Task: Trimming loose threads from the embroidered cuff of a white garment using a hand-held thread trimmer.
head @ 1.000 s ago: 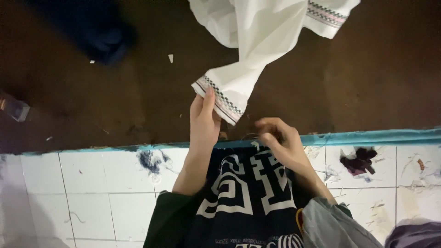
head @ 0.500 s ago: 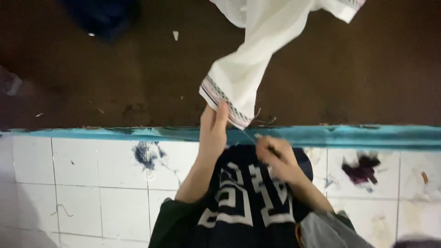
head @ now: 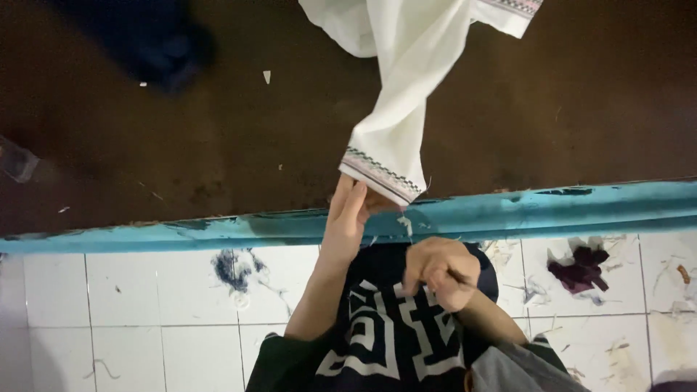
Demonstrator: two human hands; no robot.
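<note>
A white garment (head: 414,80) lies on a dark brown table (head: 218,145), one sleeve stretched toward me. The sleeve's cuff (head: 382,173) has a patterned embroidered band. My left hand (head: 347,216) pinches that cuff at the table's teal front edge (head: 566,207). A short white thread (head: 404,222) hangs just under the cuff. My right hand (head: 440,271) is curled shut below the edge, close to my chest, pinching a thin dark item I cannot identify. My dark top with a white pattern (head: 396,341) fills the bottom of the view.
A dark blue cloth (head: 156,47) lies at the table's far left. A small object (head: 16,160) sits at the left edge. Below, the white tiled floor (head: 145,319) holds fabric scraps, among them a dark maroon one (head: 581,265) and loose threads.
My right hand has pulled back from the cuff toward my body. My left hand keeps its hold on the cuff. The view has shifted, so the table edge sits lower.
</note>
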